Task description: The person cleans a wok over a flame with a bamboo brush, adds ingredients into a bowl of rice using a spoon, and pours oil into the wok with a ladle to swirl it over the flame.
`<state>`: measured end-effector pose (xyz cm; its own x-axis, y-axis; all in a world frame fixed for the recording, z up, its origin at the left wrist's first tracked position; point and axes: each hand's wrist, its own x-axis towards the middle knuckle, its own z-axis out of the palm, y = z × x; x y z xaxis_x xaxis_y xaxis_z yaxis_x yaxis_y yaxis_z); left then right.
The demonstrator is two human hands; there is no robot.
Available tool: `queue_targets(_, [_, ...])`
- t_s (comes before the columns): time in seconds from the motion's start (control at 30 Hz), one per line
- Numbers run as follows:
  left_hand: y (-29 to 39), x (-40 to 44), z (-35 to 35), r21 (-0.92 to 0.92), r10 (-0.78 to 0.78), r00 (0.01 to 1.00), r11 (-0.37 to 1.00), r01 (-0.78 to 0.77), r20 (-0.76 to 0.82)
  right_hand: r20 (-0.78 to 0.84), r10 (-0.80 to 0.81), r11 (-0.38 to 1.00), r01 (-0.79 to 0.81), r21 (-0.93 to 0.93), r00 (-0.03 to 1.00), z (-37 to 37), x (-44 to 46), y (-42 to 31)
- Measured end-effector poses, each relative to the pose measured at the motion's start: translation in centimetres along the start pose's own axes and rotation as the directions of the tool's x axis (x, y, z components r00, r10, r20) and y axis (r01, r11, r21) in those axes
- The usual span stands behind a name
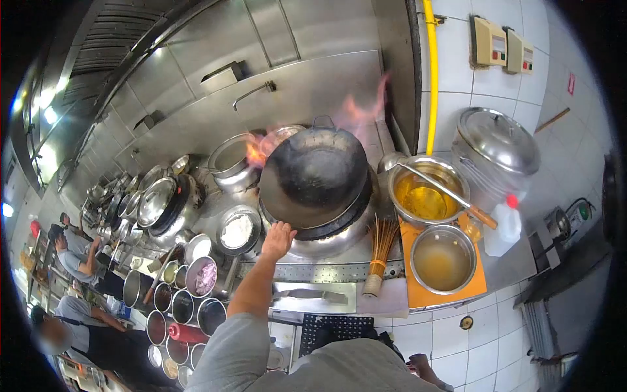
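Note:
A large dark wok (317, 171) sits over a burner in the middle of the head view, its loop handle on the far side. Its inside is black and holds no food that I can see. My left hand (279, 240) is closed on the wok's near edge, the fingertips partly hidden by the rim. Flames rise behind and beside the wok. Low on the right, close to my body, is my right hand (419, 363); its fingers are too small and partly hidden to read. A bamboo brush (381, 255) lies right of the wok.
On the right stand a bowl of yellow oil (428, 199) with a ladle (447, 195) across it, a bowl of cloudy liquid (443, 259), a lidded pot (499, 140) and a white jug (503, 228). Ingredient containers (185, 306) crowd the left; other people work beyond.

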<state>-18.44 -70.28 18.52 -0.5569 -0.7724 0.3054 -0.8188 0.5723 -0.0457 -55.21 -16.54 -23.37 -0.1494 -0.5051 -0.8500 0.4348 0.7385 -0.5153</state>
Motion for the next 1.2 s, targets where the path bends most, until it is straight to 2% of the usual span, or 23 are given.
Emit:
queue_targets(0.07, [-0.3,0.1,-0.2,0.001,-0.031,0.999,1.000,0.031,0.020,0.048,0.012,0.996,-0.017,0.086,0.999,-0.5,0.5,-0.2])
queue_targets(0.13, [-1.3,0.6,1.1,0.056,-0.021,0.995,0.998,0.015,0.095,-0.081,0.023,0.999,-0.021,0.030,0.996,1.1,-1.7,-3.5])
queue_targets(0.27, [-0.4,0.7,2.3,0.095,-0.036,0.999,0.995,0.032,0.036,-0.099,-0.064,0.998,0.061,-0.032,0.993,2.4,-3.8,-5.2])
queue_targets(0.33, [1.3,0.9,3.1,0.106,-0.027,1.000,0.994,0.026,0.009,-0.062,-0.041,0.999,0.041,0.004,0.997,1.9,-4.2,-5.0])
queue_targets(0.4, [3.6,1.1,3.5,-0.002,-0.125,0.985,0.992,0.125,-0.121,-0.045,0.030,0.999,-0.032,-0.037,0.999,1.3,-2.9,-2.6])
queue_targets(0.43, [4.4,1.2,3.6,0.003,-0.129,0.985,0.991,0.130,-0.116,-0.015,0.080,0.990,-0.081,-0.114,0.997,0.6,-1.3,-1.2])
queue_targets(0.5, [5.9,1.6,3.5,-0.074,-0.214,0.964,0.976,0.205,-0.157,0.012,0.056,0.988,-0.054,-0.142,0.998,0.9,-2.5,-1.5])
queue_targets(0.6, [7.1,1.6,3.0,-0.072,-0.261,0.950,0.965,0.252,-0.174,0.087,0.017,0.965,0.006,-0.262,0.996,1.4,-3.0,-3.3])
queue_targets(0.67, [7.6,1.0,2.3,-0.106,-0.313,0.946,0.947,0.304,-0.083,0.108,0.017,0.991,-0.002,-0.134,0.994,1.8,-3.0,-4.2])
queue_targets(0.7, [8.4,0.3,1.5,-0.060,-0.250,0.939,0.968,0.243,-0.236,0.144,0.100,0.995,-0.096,-0.035,0.984,1.6,-1.7,-4.5])
queue_targets(0.73, [9.3,-0.1,0.7,-0.004,-0.175,0.906,0.982,0.187,-0.385,0.141,0.101,0.994,-0.095,-0.044,0.985,1.0,-0.8,-4.5])
queue_targets(0.8, [13.0,-2.6,-3.7,-0.030,-0.190,0.902,0.981,0.193,-0.389,-0.045,0.069,0.966,-0.078,-0.247,0.997,3.5,-3.0,-8.6])
queue_targets(0.83, [14.1,-5.0,-4.2,-0.321,-0.234,0.950,0.933,0.160,-0.206,0.086,0.019,0.996,-0.012,-0.091,0.996,2.1,-1.8,-8.1])
queue_targets(0.87, [14.9,-8.4,-2.7,-0.498,-0.161,0.983,0.862,0.096,-0.089,0.078,0.020,0.996,-0.013,-0.086,0.997,2.6,-2.3,-8.9])
queue_targets(0.9, [16.8,-11.6,-4.3,-0.618,-0.169,0.929,0.705,0.347,0.329,0.010,0.013,0.993,-0.012,-0.117,1.000,2.7,-3.0,-9.6])
queue_targets(0.93, [17.4,-14.9,-2.9,-0.737,0.115,0.953,0.661,0.136,0.279,-0.060,0.003,0.988,-0.012,-0.154,0.998,2.6,-3.8,-10.3])
queue_targets(0.97, [18.0,-16.7,-3.0,-0.719,0.245,0.768,0.592,0.365,0.592,-0.036,0.041,0.999,-0.042,-0.023,0.999,1.1,-2.6,-9.4])
queue_targets(1.0, [18.3,-18.9,-1.5,-0.666,0.258,0.731,0.662,0.343,0.632,-0.048,0.039,0.999,-0.040,-0.032,0.998,-1.3,-0.4,-7.3])
queue_targets(1.07, [18.0,-22.6,5.1,-0.660,0.215,0.729,0.635,0.401,0.650,0.239,-0.032,0.993,0.059,-0.107,0.971,-5.1,2.1,-4.7])
queue_targets(1.1, [18.1,-23.4,7.9,-0.457,-0.028,0.711,0.748,0.481,0.703,-0.027,0.094,0.960,-0.098,-0.264,0.995,-2.6,-2.1,-8.7])
queue_targets(1.13, [18.1,-24.5,11.6,-0.230,-0.270,0.669,0.796,0.560,0.693,-0.043,0.093,0.958,-0.101,-0.269,0.995,-2.3,-3.5,-10.4])
queue_targets(1.17, [17.3,-26.2,18.9,-0.148,-0.199,0.609,0.870,0.471,0.768,-0.065,0.080,0.934,-0.097,-0.344,0.995,-2.5,-4.9,-11.2])
queue_targets(1.2, [17.6,-25.8,18.9,-0.167,-0.184,0.606,0.864,0.476,0.774,-0.089,0.067,0.903,-0.098,-0.417,0.994,-2.9,-5.9,-12.0])
